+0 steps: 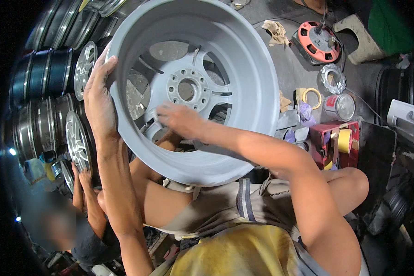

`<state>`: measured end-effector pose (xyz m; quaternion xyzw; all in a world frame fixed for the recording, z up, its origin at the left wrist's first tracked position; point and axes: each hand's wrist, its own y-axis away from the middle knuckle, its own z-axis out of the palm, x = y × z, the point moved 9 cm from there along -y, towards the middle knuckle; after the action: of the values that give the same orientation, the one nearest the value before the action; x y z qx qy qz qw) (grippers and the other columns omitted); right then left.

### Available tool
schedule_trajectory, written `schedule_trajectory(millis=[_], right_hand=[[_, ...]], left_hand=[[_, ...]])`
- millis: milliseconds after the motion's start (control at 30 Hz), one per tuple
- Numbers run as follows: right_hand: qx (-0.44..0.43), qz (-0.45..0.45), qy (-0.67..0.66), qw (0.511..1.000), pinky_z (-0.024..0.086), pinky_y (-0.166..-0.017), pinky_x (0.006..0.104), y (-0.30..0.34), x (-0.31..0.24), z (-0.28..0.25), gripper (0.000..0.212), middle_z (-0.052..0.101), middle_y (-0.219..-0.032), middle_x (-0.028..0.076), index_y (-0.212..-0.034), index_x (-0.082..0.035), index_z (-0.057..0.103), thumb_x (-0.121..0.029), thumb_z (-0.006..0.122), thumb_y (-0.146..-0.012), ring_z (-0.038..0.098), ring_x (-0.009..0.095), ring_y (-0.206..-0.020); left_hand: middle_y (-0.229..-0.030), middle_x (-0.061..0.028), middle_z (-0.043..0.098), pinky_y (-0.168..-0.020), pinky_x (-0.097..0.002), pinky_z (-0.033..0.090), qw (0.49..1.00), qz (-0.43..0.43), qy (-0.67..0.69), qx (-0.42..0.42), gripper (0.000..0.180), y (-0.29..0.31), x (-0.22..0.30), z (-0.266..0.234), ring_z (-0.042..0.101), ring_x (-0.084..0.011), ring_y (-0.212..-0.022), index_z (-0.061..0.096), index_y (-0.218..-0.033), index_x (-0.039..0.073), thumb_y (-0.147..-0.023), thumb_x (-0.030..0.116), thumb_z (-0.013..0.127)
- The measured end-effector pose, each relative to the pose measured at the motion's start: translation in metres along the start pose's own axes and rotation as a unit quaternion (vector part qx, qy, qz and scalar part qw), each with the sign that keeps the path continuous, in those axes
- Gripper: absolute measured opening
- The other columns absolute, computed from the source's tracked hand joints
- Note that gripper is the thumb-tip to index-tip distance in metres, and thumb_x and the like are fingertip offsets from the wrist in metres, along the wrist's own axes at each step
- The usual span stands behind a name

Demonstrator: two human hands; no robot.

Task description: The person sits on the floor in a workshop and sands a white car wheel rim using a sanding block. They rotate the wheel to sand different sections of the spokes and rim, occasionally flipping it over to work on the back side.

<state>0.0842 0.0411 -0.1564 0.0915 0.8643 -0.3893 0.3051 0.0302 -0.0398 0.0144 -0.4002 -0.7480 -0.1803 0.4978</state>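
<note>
A grey alloy wheel rim (264, 87) tilts in front of me above my lap, its hollow barrel facing me and its spokes and bolt holes at the bottom. My left hand (100, 94) is closed on the left edge of the barrel, thumb over the lip. Inside the barrel, my right hand (184, 120) reaches down to a spoke just below the hub (188, 89). Its fingers are curled and somewhat blurred against the spoke. Whatever they hold, if anything, is hidden.
Stacked wheel rims (41, 73) line the left. A co-worker's hands (82, 177) touch another wheel (78, 142) there. To my right lie a red cable reel (317, 43), a tin can (339, 107), a masking tape ring (312, 98) and a red box (333, 142) with yellow tape.
</note>
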Motion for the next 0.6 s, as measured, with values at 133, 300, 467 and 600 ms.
schedule_trajectory(millis=[133,300,467,600], right_hand=[[0.022,0.023,0.065,0.997,0.053,-0.09,0.0359,-0.009,0.023,-0.019,0.021,0.057,-0.11,0.008,-0.098,-0.005,0.065,-0.009,0.063,-0.077,0.057,0.028,-0.105],[-0.005,-0.107,0.065,0.992,0.055,-0.086,0.0384,-0.018,0.0,0.0,0.017,0.059,-0.109,0.009,-0.094,-0.007,0.064,-0.007,0.062,-0.078,0.06,0.03,-0.104],[0.022,0.168,0.013,0.985,0.054,-0.085,0.0429,-0.037,0.129,-0.038,0.027,0.063,-0.099,0.015,-0.1,-0.007,0.067,-0.003,0.063,-0.074,0.063,0.035,-0.098],[-0.004,0.136,-0.029,0.99,0.054,-0.088,0.0416,-0.027,0.109,-0.035,0.037,0.066,-0.11,0.015,-0.111,-0.01,0.069,-0.004,0.063,-0.075,0.064,0.035,-0.105]], left_hand=[[-0.124,-0.0138,0.067,-0.102,-0.0281,0.043,0.998,-0.014,0.061,-0.022,0.045,0.003,-0.002,0.008,0.062,-0.0182,-0.114,0.061,-0.133,-0.004,-0.096,0.021,0.059],[-0.123,-0.0151,0.066,-0.102,-0.0282,0.043,0.998,0.01,0.063,-0.02,0.044,0.009,0.015,0.017,0.062,-0.0185,-0.112,0.058,-0.133,-0.009,-0.096,0.015,0.057],[-0.121,-0.0145,0.067,-0.103,-0.027,0.041,0.996,0.029,0.072,-0.044,0.043,0.017,0.027,0.032,0.061,-0.0176,-0.113,0.059,-0.133,-0.009,-0.096,0.014,0.057],[-0.12,-0.0141,0.067,-0.104,-0.0281,0.04,0.997,0.035,0.046,-0.046,0.043,0.015,0.028,0.029,0.061,-0.0173,-0.113,0.059,-0.134,-0.008,-0.097,0.015,0.057]])
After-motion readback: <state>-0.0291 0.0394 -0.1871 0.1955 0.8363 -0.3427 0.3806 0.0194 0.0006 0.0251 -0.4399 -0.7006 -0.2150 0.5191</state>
